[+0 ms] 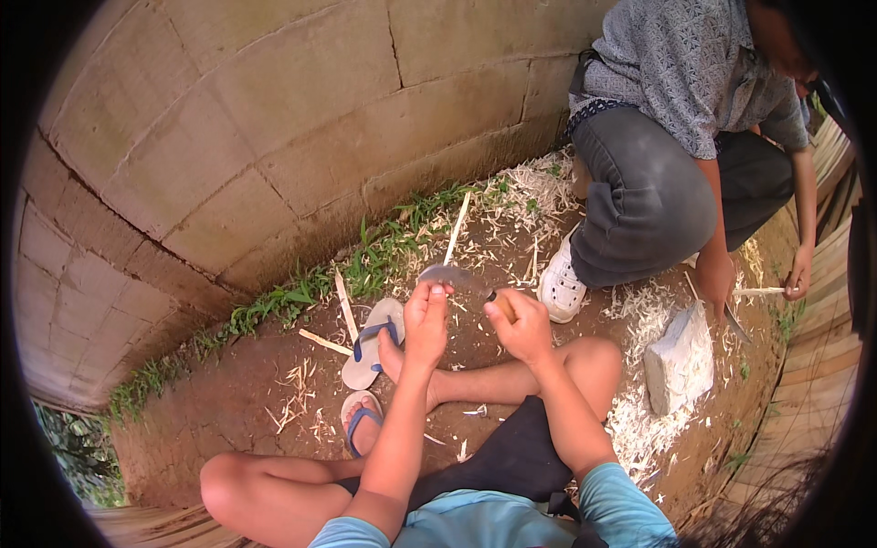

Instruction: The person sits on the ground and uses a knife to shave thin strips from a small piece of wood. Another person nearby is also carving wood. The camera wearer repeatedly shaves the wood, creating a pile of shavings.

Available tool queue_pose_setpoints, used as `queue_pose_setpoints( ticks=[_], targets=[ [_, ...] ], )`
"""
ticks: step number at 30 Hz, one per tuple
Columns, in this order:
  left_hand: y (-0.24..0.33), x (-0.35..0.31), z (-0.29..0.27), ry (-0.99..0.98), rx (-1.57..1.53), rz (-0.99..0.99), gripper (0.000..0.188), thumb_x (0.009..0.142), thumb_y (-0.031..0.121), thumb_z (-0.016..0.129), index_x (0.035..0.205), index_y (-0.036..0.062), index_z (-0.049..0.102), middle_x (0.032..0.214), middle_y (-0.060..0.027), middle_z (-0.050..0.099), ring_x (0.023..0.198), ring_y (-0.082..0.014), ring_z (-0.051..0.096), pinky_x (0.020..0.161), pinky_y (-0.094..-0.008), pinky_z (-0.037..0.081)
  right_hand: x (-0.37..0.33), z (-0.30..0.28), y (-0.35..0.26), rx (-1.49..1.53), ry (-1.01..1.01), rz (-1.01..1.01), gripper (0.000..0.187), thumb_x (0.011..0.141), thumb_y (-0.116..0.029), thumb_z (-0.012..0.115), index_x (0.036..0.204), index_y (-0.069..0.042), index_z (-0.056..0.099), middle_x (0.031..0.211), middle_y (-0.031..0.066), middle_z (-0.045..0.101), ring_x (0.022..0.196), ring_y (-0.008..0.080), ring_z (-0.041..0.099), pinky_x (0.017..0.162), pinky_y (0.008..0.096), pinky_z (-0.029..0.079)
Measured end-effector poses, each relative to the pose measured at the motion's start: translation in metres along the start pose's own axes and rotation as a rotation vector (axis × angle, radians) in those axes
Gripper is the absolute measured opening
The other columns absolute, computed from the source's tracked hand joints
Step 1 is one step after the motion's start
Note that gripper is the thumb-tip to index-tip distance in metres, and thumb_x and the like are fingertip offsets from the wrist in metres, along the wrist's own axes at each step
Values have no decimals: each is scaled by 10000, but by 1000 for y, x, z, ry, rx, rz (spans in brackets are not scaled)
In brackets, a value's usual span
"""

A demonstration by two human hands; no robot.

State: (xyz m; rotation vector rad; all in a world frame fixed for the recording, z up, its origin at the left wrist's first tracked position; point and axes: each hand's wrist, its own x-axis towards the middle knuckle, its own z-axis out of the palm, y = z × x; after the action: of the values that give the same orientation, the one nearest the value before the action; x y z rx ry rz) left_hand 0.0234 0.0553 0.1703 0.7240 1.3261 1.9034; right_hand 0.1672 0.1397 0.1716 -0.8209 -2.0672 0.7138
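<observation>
Knife (449, 274) at center frame: R hand (523, 329) fingers wrapped round its wooden handle; L hand (425, 320) fingers pinched narrow, apparently on a pale stick (459, 226) running up behind the blade. Progress, my guess: paring well underway given the shavings (639, 447), lower right; stick's finish too small to judge, so amt left unclear. Two loose wood strips (347, 306) lie left of center nr the flip-flops (361, 373). Pale block (681, 361) right; co-worker (639, 183) upper right, w/ another blade. No containers seen.
</observation>
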Motion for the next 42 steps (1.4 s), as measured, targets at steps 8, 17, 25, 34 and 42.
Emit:
queue_pose_setpoints(
  ticks=[8, 17, 25, 34, 42],
  targets=[
    [-11, -2, -3, 120, 94, 20, 194, 1025, 212, 426, 964, 56, 523, 572, 93, 316, 455, -6, 250, 403, -194, 192, 0, 4, -1, -22, -148, 31, 282, 850, -377, 658, 885, -98, 645, 714, 140, 652, 652, 352, 645, 561, 428, 486],
    [-17, -1, -5, 165, 267, 98, 222, 1010, 222, 459, 932, 41, 560, 606, 58, 409, 521, -15, 337, 455, -204, 261, -3, 17, -1, -66, -91, 43, 283, 853, -378, 651, 903, -99, 646, 733, 149, 661, 675, 364, 648, 572, 432, 500],
    [-6, -2, 4, 230, 459, 110, 237, 997, 184, 459, 898, 18, 596, 753, 6, 557, 686, -64, 441, 612, -248, 380, 0, 15, -2, 30, -201, 174, 304, 875, -370, 633, 902, -68, 631, 741, 180, 652, 706, 394, 642, 597, 444, 498],
    [-7, -3, 2, 238, 451, 105, 233, 966, 164, 482, 879, -13, 605, 601, -13, 518, 561, -88, 448, 500, -286, 348, -8, 12, -4, -7, -236, 136, 279, 877, -357, 628, 888, -78, 630, 722, 166, 648, 677, 384, 642, 584, 443, 496],
    [-26, -2, -11, 248, 272, 55, 201, 975, 169, 493, 873, 31, 597, 587, 73, 420, 516, -17, 340, 444, -222, 245, -12, 23, -8, -105, -232, 54, 284, 873, -386, 623, 951, -113, 633, 774, 157, 664, 716, 380, 651, 600, 445, 508]
  ],
)
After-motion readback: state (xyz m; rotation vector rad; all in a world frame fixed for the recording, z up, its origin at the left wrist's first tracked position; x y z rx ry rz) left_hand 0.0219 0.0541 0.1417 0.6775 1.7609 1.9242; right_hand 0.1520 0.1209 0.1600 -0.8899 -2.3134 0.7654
